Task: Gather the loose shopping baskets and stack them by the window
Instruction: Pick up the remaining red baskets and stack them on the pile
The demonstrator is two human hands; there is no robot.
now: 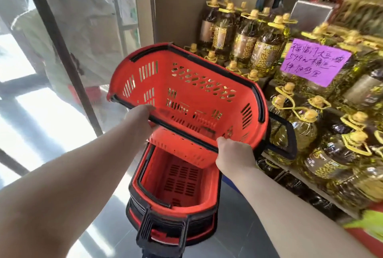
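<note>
Red basket (186, 96) hangs tilted just above the stack (172, 206) of nested baskets, its open side facing the person. Left hand (143, 116) and right hand (234, 154) each curl fingers round its near rim. Window glass (31, 61) lies left of the stack, oil bottles (265, 50) right.

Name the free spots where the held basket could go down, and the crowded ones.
Free: the open top of the stack, under the held basket; the floor between stack and window. Crowded: the shelf of bottles at right.
</note>
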